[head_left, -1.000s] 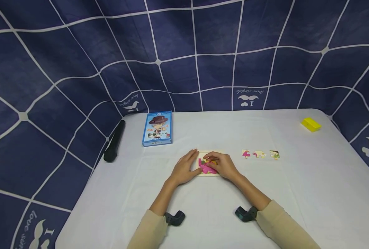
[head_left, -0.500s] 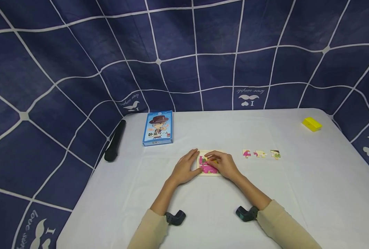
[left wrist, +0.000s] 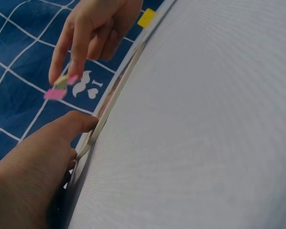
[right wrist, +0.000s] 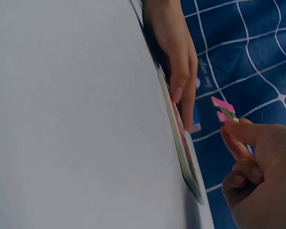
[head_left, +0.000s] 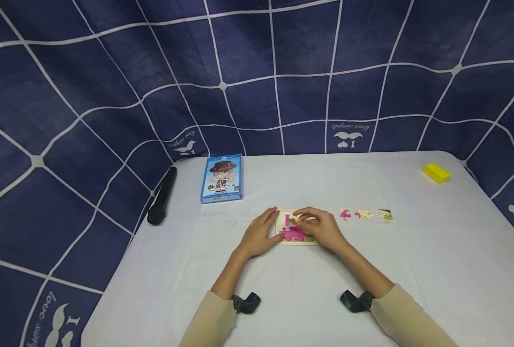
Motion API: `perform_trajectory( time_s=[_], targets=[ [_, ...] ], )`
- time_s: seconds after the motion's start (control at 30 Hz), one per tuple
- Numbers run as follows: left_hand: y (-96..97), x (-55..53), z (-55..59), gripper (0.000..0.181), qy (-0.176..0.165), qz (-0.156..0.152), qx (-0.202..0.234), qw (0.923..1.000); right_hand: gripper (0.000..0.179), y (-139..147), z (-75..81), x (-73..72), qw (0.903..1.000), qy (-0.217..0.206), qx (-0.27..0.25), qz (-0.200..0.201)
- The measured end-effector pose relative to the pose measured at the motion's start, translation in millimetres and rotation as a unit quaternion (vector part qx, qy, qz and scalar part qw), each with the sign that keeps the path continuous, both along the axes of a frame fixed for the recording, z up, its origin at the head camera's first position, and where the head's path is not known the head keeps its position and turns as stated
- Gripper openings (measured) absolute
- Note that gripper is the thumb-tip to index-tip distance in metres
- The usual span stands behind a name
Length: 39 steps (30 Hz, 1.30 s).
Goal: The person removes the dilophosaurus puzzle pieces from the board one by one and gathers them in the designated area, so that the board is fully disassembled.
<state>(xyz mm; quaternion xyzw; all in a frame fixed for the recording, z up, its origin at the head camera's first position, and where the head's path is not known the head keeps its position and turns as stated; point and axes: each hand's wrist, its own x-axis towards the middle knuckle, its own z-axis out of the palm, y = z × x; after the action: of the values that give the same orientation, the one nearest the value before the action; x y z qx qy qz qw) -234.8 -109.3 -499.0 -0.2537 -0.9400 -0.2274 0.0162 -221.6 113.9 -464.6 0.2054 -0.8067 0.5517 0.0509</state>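
Observation:
A small wooden jigsaw tray (head_left: 298, 243) with a pale rim lies on the table, pink pieces showing in its lower part. My left hand (head_left: 257, 234) rests at the tray's left side, fingers fairly straight by the upper corner and thumb at the lower part. Over the tray, my right hand (head_left: 325, 230) pinches a jigsaw piece (right wrist: 224, 106) between thumb and fingertips. Pink with some green and yellow, this piece (left wrist: 56, 93) is raised clear of the tray in both wrist views. Part of the tray is hidden under the right hand.
Three loose jigsaw pieces (head_left: 363, 214) lie in a row right of the tray. Farther back are a blue illustrated box (head_left: 222, 179) and, at far right, a yellow block (head_left: 436, 173). A black elongated object (head_left: 162, 196) lies along the left edge, beside a dark blue grid-patterned curtain (head_left: 300, 101).
My right hand has shifted a little to the right with the jigsaw piece, uncovering more of the tray. My left hand stays at the tray's left side.

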Motion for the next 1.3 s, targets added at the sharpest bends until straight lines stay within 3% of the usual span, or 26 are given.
perform_trajectory(
  time_s=[0.17,0.37,0.57,0.7,1.03,1.3],
  targets=[
    [0.7,0.1,1.4,0.072,-0.008,0.002,-0.005,0.9999,0.023,24.7,24.0,18.2,0.9992,0.020,0.023,-0.026],
    [-0.4,0.5,1.2,0.073,-0.008,0.003,-0.006,0.9999,0.023,71.6,-1.3,15.0,0.9935,0.040,0.067,-0.083],
    [-1.3,0.4,0.8,0.072,-0.004,0.002,-0.005,1.0000,0.021,101.6,-10.3,21.1,0.9876,0.012,0.101,-0.119],
    [-0.8,0.7,0.2,0.072,-0.005,0.003,-0.002,1.0000,0.021,110.5,-15.8,22.0,0.9816,0.006,0.128,-0.142],
    [1.2,2.4,1.0,0.072,-0.005,0.000,0.011,0.9999,0.021,115.8,-21.5,23.6,0.9629,0.068,0.195,-0.174],
    [0.4,1.1,1.8,0.072,-0.014,0.005,0.003,0.9999,0.017,116.9,-24.6,21.0,0.9618,0.080,0.205,-0.163]
  ],
)
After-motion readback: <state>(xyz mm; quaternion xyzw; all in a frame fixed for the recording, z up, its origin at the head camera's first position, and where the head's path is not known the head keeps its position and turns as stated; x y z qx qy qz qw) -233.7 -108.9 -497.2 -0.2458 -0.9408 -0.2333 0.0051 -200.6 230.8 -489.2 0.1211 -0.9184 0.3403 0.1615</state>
